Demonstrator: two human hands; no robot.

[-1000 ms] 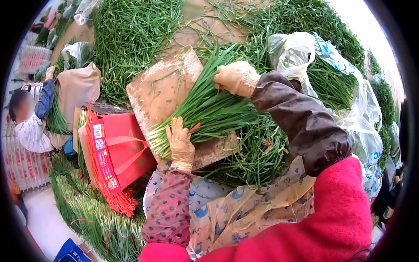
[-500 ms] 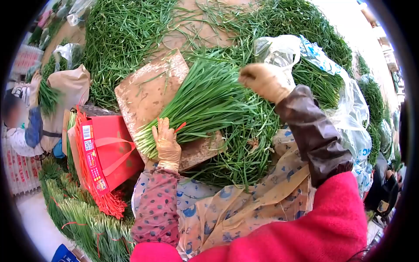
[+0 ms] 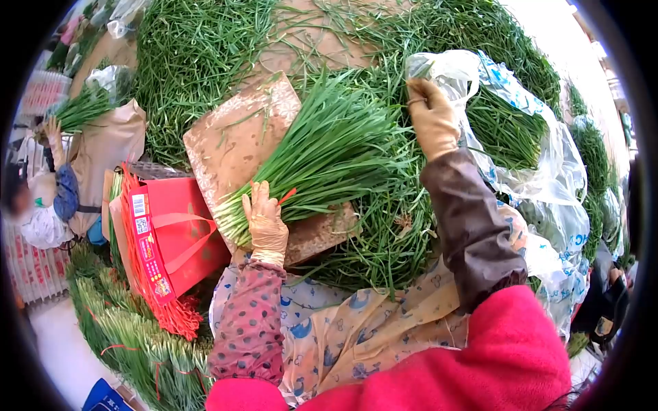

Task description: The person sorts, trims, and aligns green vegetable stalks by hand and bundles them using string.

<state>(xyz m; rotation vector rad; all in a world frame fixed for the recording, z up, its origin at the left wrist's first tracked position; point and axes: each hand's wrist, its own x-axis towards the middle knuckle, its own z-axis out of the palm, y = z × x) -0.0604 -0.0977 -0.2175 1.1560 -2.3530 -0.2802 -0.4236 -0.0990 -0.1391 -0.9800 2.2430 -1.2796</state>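
A bunch of garlic chives [image 3: 322, 154] lies slanted across a worn board, pale stem ends at lower left and a red tie [image 3: 288, 196] round it. Over the stems, close to the tie, rests my gloved left hand [image 3: 266, 222], holding the bunch against the board. To the right, my gloved right hand [image 3: 433, 120] is raised beside a clear plastic bag [image 3: 456, 68], its fingers bent and pressed together. Whatever its fingertips may hold is too small to make out. Part of the board [image 3: 240, 133] shows left of the bunch.
Loose chives [image 3: 199, 75] are heaped behind and around the board. At left stands a red bag [image 3: 188, 240] with red ties [image 3: 175, 318] hanging over it. Tied bunches [image 3: 137, 335] stand at lower left. Another person's hand [image 3: 51, 130] holds greens at far left.
My right hand has moved a little right and up, toward the plastic bag. My left hand stays on the bunch. The other person at left has raised their greens.
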